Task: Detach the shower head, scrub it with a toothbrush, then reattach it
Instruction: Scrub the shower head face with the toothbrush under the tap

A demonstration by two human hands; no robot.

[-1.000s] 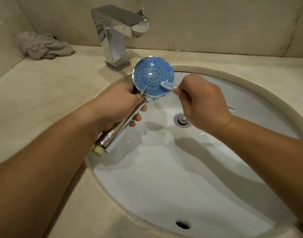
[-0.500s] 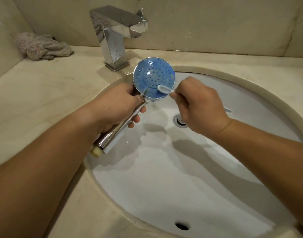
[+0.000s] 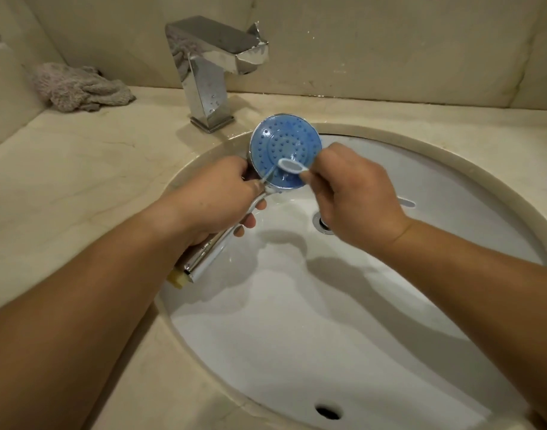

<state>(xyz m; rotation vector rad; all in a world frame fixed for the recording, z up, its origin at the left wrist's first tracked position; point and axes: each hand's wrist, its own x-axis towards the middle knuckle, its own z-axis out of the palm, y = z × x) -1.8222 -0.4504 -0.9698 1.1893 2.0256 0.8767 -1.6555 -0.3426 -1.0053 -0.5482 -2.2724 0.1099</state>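
The toothbrush [image 3: 291, 166] handle is mostly hidden inside the right hand [image 3: 357, 201]. The left hand [image 3: 216, 197] covers the middle of the shower head [image 3: 286, 153] handle. The right hand hides part of the drain [image 3: 323, 223]. Both forearms are cut off by the near edge.

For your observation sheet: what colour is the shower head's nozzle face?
Blue, dotted with small nozzles, on the shower head; seen best in the head view.

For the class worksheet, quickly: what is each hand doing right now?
Left hand: grips the shower head by its handle.
Right hand: holds the toothbrush against the blue face.
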